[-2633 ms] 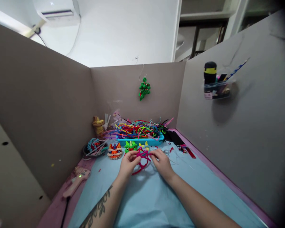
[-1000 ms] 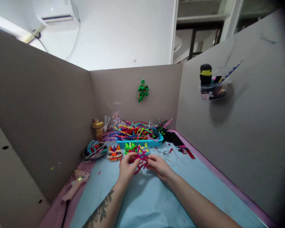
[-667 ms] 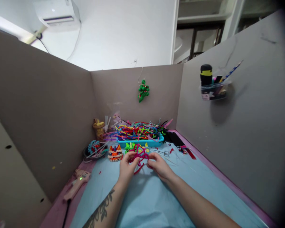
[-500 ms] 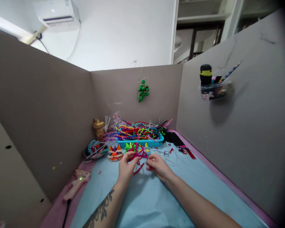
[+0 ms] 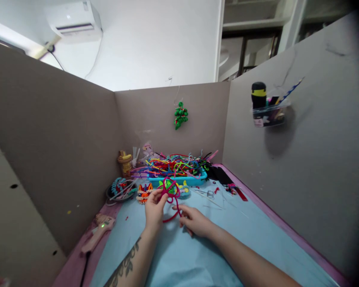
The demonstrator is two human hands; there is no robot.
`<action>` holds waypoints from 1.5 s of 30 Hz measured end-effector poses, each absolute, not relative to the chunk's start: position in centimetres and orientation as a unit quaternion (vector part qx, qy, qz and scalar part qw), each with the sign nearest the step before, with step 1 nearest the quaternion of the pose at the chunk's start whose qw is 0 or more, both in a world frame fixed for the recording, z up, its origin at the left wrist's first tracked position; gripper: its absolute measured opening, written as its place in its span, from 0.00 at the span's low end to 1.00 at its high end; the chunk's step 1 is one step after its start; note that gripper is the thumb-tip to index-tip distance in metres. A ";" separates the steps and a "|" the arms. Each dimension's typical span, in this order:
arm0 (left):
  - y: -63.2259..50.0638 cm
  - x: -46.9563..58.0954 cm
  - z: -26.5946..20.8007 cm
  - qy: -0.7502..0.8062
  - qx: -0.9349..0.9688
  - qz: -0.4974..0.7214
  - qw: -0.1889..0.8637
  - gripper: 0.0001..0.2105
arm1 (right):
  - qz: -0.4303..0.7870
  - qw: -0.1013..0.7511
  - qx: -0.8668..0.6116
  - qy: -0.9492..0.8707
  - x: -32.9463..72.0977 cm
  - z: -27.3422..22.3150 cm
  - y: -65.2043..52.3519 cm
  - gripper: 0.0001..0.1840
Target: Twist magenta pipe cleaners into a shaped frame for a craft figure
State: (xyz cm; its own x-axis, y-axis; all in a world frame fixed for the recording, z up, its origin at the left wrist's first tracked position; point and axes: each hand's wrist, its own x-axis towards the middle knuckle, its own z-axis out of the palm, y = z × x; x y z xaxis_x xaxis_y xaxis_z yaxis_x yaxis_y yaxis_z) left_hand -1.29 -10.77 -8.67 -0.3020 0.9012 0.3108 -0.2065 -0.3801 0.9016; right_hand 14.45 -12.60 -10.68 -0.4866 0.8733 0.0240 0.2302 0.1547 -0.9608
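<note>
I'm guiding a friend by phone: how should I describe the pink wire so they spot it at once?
Find the blue tray heaped with many-coloured wires. Nearer the camera, the left hand pinches the pink wire. Unlike the heaped wires, it is in a hand and bent into open loops.

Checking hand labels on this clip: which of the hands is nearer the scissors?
Right. The right hand is on the wearer's side of the scissors, slightly to their left; the left hand is much farther to their left.
</note>
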 end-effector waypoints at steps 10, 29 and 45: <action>-11.2 -0.6 -9.0 0.408 0.521 0.638 0.394 0.13 | 0.419 0.484 -0.397 -0.658 14.9 -10.8 -11.2 0.13; -12.0 -0.1 -8.2 0.365 0.498 0.597 0.512 0.14 | 0.480 0.423 -0.422 -0.643 13.8 -11.3 -12.1 0.10; -10.2 -1.0 -9.7 0.387 0.388 0.653 0.523 0.19 | 0.306 0.523 -0.443 -0.661 14.4 -10.4 -12.6 0.20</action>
